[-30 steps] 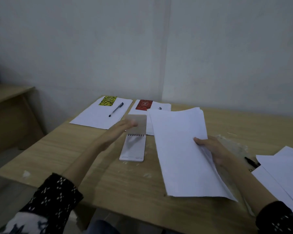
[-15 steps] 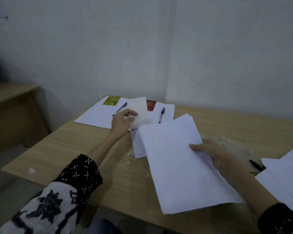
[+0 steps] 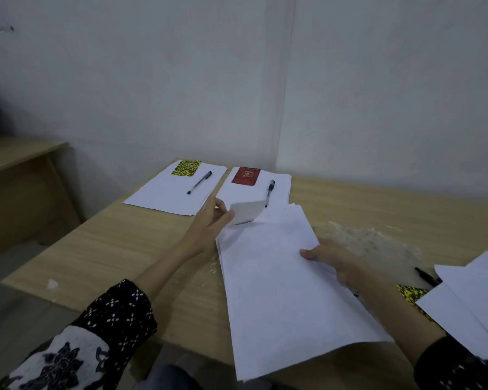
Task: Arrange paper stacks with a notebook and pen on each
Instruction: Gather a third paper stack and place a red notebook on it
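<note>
Left hand [image 3: 210, 220]: fingers clamped on white spiral notebook [image 3: 245, 211], lifted.
Right hand [image 3: 331, 258]: fingers pinching loose paper stack [image 3: 279, 282] overhanging desk's [image 3: 110, 249] near edge.

The left hand [image 3: 212, 220] is reaching far toward the middle of the scene, forearm bare and patterned sleeve pushed back near the elbow, its fingers [image 3: 221, 205] pinching closed on a white pad. The right hand [image 3: 333, 258] is lying nearer and to the right, thumb on top, gripping a sheaf of paper.
</note>
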